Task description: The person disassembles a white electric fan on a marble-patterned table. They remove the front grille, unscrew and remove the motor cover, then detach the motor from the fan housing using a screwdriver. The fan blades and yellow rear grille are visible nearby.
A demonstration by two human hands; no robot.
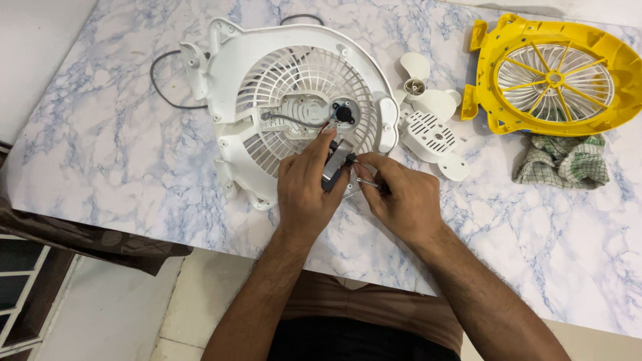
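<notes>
Both forearms reach up from the lower edge. Left hand (309,187) grips a small dark metal motor (336,166) over the white ribbed plastic fan housing (294,93). Right hand (401,197), just right of the motor, pinches a thin screwdriver (368,182). Right of the housing lie a white blade (428,120), a yellow grille (555,73) and a checked cloth (562,164).
</notes>
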